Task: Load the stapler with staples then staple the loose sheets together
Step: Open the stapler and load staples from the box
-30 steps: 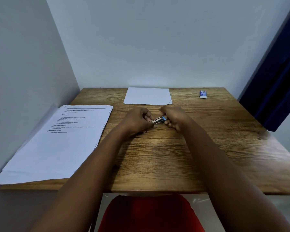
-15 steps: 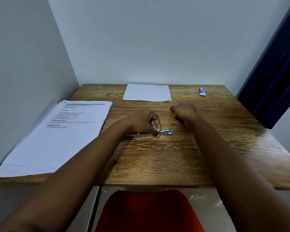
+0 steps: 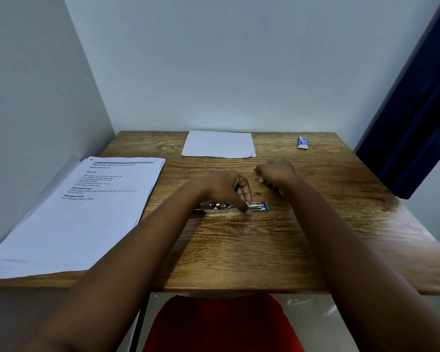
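While the stapler (image 3: 258,206) lies opened flat mid-way across the counter (image 3: 239,250), the left hand (image 3: 221,186) clamps its fingers (image 3: 245,190) on its middle. Just beyond, the right hand (image 3: 277,174) rests curled; whether it holds anything cannot be told. Sheets (image 3: 219,144) lie at the far edge.

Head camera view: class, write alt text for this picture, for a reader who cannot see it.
A person's left hand holds a metal stapler down on a wooden table, with the right hand fisted beside it. Printed sheets lie at left, blank sheets and a small blue-and-white box at the far edge.
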